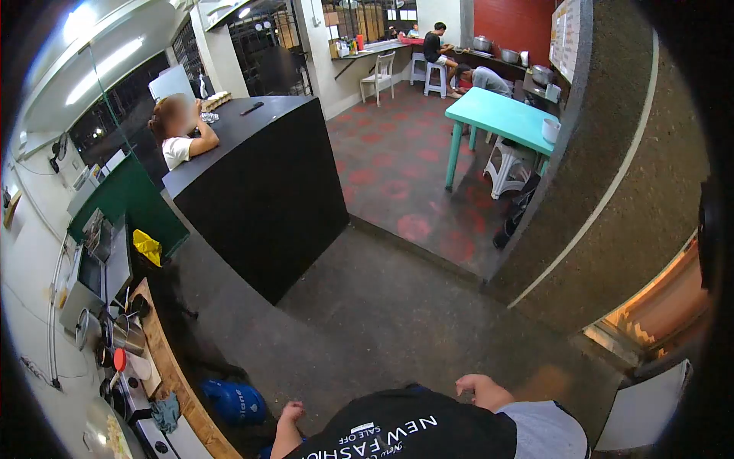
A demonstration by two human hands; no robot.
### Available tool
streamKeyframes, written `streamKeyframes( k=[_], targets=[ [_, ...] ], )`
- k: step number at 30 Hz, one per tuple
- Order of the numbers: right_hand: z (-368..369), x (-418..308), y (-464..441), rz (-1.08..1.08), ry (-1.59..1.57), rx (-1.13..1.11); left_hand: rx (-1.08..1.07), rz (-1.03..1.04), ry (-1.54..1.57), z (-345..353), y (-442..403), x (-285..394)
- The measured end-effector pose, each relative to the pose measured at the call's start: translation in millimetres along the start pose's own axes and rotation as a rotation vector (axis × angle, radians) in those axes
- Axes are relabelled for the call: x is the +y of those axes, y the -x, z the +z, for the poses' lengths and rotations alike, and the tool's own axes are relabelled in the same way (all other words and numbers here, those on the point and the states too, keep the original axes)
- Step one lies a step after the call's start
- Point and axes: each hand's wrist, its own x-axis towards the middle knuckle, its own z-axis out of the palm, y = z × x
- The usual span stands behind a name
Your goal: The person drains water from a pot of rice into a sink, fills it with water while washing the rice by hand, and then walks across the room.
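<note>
Near the bottom edge, my left hand (292, 411) hangs beside my black printed shirt (405, 428), just right of a blue gas cylinder (235, 402); its fingers are too small to read. My right hand (472, 384) is held out above the grey floor (359, 306), on the other side of the shirt, with its fingers bent; whether anything is in them cannot be made out. Left of the cylinder runs a wood-edged counter (180, 382) with a pot (128, 335), a red-lidded container (120, 359) and a grey-green cloth (165, 413).
A tall black counter (260, 206) stands ahead, a person (180, 138) leaning at its left. A floor step (417, 249) crosses beyond it. A turquoise table (501, 118) holds a white mug (550, 130). Two people sit at the back. A brown wall (589, 191) rises at right.
</note>
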Motion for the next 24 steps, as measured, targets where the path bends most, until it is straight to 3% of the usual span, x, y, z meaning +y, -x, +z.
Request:
streamKeyframes(
  k=[2,4,6,7,10,12,13,15,16,18,19,20,21,22,24],
  targets=[
    [-24.7,-48.2,115.4,-0.200,-0.295,0.026,-0.046,-0.204,0.421,-0.8,105.2,19.8],
    [-15.9,-53.8,99.1,-0.189,-0.240,0.040,-0.075,0.401,0.095,-11.8,139.9,-35.7],
    [2.2,-49.8,17.3,-0.058,-0.007,0.003,-0.114,0.372,-0.344,-22.4,68.9,-112.1],
    [5.9,-55.6,-9.0,0.025,0.155,-0.015,-0.140,0.372,-0.559,-30.8,58.2,-118.5],
    [20.7,-54.7,-41.0,-0.103,0.056,0.248,0.125,0.009,0.091,-72.5,60.8,-124.1],
    [22.8,-66.5,-51.4,-0.054,0.037,0.270,0.352,0.034,-0.422,-84.9,43.3,-129.8],
    [18.9,-72.1,-60.0,-0.035,0.038,0.279,0.381,0.023,-0.260,-77.8,49.6,-130.8],
    [21.6,-51.3,-119.2,-0.264,0.386,0.365,0.450,-0.013,0.067,-61.4,74.9,-132.2],
    [23.2,-45.5,-139.3,-0.388,0.552,0.404,0.426,0.126,-0.128,-44.7,84.8,-144.7],
    [-9.8,-79.0,-107.7,-0.381,0.651,0.287,0.367,0.410,-0.532,-12.4,90.7,-168.3],
    [-29.6,-100.7,-90.8,-0.373,0.699,0.241,0.377,0.363,-0.135,12.0,119.4,-164.8],
    [-40.2,-107.4,-100.9,-0.431,0.779,0.196,0.197,0.108,0.200,26.7,128.3,-161.6],
    [-52.7,-111.7,-112.0,-0.484,0.860,0.154,0.105,-0.189,0.508,41.4,137.0,-158.2],
    [-68.2,-116.0,-118.0,-0.537,0.947,0.111,-0.186,-0.701,0.735,52.6,126.3,-167.4],
    [-97.5,-125.7,-134.8,-0.346,0.721,0.147,0.090,-0.452,0.794,98.7,140.4,-150.1]
  ],
)
